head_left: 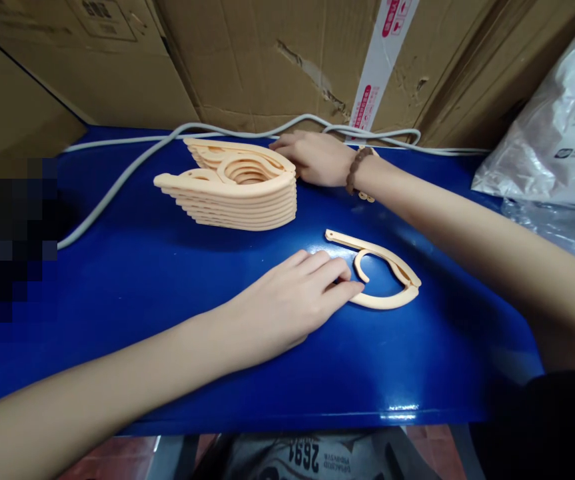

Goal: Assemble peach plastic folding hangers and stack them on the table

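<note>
A single cream plastic folding hanger (382,302) lies on the blue table, its curled hook inside the bent frame. My left hand (312,287) is closed on the near arm of this hanger, pinching it between thumb and fingers. Further back is a neat stack of several folded hangers (247,207) of the same kind. My right hand (320,160), with a brown bracelet at the wrist, reaches to the stack's right rear end. Its fingers are curled, and their tips are partly hidden behind the stack. Small cream pieces (366,197) show beside that wrist, too covered to name.
A grey-white cable (132,167) runs along the back of the blue table (92,320). Cardboard boxes (267,67) stand behind it, one with a torn patch. A clear plastic bag (552,127) lies at the right. The table's front edge is close to my lap.
</note>
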A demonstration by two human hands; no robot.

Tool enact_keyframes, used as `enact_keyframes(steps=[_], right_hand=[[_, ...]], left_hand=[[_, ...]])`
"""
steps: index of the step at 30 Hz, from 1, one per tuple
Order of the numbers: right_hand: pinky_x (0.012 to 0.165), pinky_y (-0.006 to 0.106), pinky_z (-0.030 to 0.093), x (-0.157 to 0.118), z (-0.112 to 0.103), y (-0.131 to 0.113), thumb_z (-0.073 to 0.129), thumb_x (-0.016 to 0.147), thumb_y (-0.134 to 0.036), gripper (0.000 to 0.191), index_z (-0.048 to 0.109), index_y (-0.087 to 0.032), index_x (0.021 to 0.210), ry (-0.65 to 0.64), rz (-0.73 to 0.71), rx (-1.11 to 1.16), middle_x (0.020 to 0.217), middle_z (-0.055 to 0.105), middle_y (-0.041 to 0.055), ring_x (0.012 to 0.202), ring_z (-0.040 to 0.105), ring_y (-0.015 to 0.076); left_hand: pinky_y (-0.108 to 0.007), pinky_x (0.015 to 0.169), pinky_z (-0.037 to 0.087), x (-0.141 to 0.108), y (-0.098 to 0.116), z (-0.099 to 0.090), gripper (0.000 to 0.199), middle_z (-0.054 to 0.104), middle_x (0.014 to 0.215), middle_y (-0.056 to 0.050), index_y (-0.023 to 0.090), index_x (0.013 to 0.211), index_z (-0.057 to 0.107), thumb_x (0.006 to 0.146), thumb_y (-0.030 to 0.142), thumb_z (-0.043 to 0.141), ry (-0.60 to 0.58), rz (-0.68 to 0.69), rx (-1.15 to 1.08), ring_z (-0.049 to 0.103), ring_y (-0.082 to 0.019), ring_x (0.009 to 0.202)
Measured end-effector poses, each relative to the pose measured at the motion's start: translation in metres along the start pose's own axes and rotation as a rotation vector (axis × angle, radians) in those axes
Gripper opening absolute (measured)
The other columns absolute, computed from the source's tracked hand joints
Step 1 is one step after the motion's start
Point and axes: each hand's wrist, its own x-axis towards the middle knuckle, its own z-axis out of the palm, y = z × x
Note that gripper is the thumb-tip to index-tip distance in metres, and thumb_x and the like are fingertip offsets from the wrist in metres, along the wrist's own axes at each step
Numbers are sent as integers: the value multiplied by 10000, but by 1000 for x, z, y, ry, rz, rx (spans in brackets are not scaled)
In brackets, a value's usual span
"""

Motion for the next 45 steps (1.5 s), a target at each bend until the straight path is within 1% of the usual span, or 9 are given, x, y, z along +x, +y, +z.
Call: enact_keyframes(steps=[5, 11, 16, 22, 26, 29, 34, 40, 45], right_hand=[[1008, 343, 452, -24, -3, 14, 431, 917, -93, 450, 683, -163, 1283, -42, -65, 16, 1424, 628, 74, 1262, 603, 220], [1035, 367, 438, -58, -1, 28, 377, 976, -224, 447, 699, -106, 1262, -18, -7, 25, 1440, 606, 139, 1263, 598, 264], [961, 374, 451, -67, -3, 27, 404, 968, -244, 418, 733, -110, 1187, 12, -2, 5, 1344, 653, 158, 1209, 608, 274], [845, 369, 449, -66, -15, 9, 448, 978, -261, 373, 755, -178, 1174, 21, 46, -156, 1152, 714, 115, 1090, 629, 278], [832, 358, 447, -74, -29, 0, 444, 1009, -326, 357, 757, -222, 1146, 89, 76, -187, 1068, 725, 94, 1043, 629, 263], [821, 354, 453, -92, -43, -11, 423, 1032, -373, 359, 740, -231, 1123, 152, 115, -149, 1072, 726, 88, 1048, 627, 262], [788, 374, 458, -139, -62, -42, 439, 1034, -354, 342, 732, -179, 1056, 133, 112, -92, 993, 720, 105, 960, 652, 268], [686, 316, 445, -186, -58, -73, 468, 1036, -280, 264, 710, -176, 1013, 104, 55, 14, 892, 708, 72, 786, 630, 191], [697, 284, 461, -196, -43, -86, 492, 1040, -245, 235, 694, -152, 968, 141, -35, 56, 873, 699, 60, 755, 631, 157]], left_hand=[[-349, 837, 431, 0, 0, -1, 390, 631, 1173, -98, 136, 1291, 599, 967, -3, 431, -8, -2, 4, 527, -234, 1052], [-342, 803, 420, -1, -1, 0, 391, 643, 1178, -98, 149, 1285, 601, 969, 5, 422, -1, -2, 23, 535, -232, 1048], [-342, 797, 412, -1, 0, -1, 384, 644, 1165, -87, 147, 1291, 606, 971, 8, 444, 12, 4, 19, 534, -231, 1029], [-341, 786, 409, 1, 0, -6, 381, 654, 1153, -85, 145, 1281, 627, 974, 7, 448, -16, 0, 28, 544, -230, 1011], [-346, 790, 417, 0, 0, -6, 346, 662, 1155, -75, 160, 1292, 624, 1011, 60, 448, -3, -5, 19, 557, -228, 993], [-350, 805, 434, -2, 0, -5, 294, 666, 1134, -66, 164, 1271, 631, 1043, 126, 450, 42, -45, 1, 576, -230, 972], [-353, 836, 464, -2, -2, -3, 221, 676, 1060, -52, 171, 1169, 662, 1059, 234, 481, 112, -139, -56, 610, -232, 967], [-341, 808, 479, -1, -5, -4, 235, 696, 1043, -58, 159, 1132, 673, 1016, 345, 589, 165, -217, 56, 630, -234, 957], [-350, 777, 479, -2, -4, -6, 239, 698, 1005, -55, 150, 1123, 683, 1011, 332, 575, 208, -211, 137, 635, -238, 924]])
